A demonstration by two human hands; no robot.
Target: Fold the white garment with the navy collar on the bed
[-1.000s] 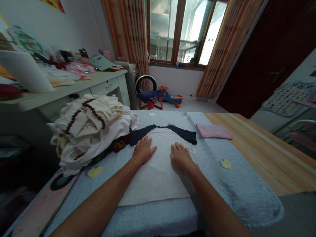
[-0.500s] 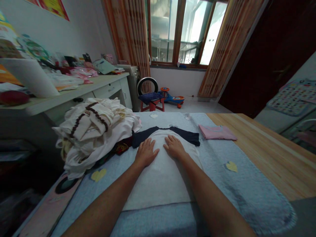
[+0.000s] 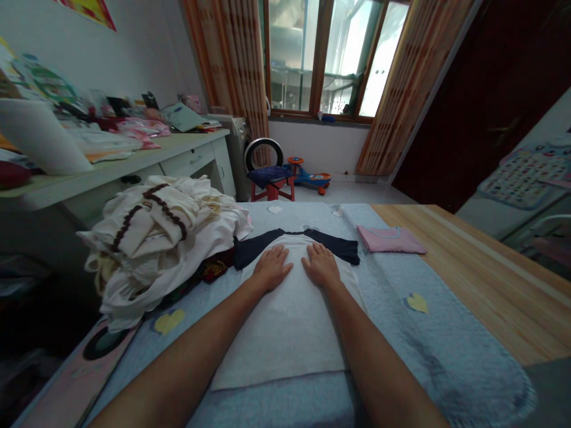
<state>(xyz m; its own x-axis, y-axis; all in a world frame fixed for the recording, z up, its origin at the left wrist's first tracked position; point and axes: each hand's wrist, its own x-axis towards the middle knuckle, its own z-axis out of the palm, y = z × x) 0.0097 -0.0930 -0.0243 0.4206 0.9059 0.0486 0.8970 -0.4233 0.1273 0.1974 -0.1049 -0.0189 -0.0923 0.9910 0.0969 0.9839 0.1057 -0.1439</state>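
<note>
While the left hand (image 3: pixel 272 268) lies flat, loosely spread, on the shirt (image 3: pixel 285 339), the right hand (image 3: pixel 322 265) does likewise – near but apart | shirt laid out on blue blanket (image 3: pixel 401 368) – between clothes pile (image 3: pixel 178 241) and folded pink cloth (image 3: pixel 392 241)

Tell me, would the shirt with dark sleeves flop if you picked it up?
The shirt would probably droop, since it lies flat like soft cloth. It's likely light, as its hem looks thin. Pushed, it might wrinkle rather than roll, being spread out.

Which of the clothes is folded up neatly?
The pink garment, right of the shirt. The shirt lies spread flat, while the pile of whitish clothes on the left is heaped loosely.
</note>
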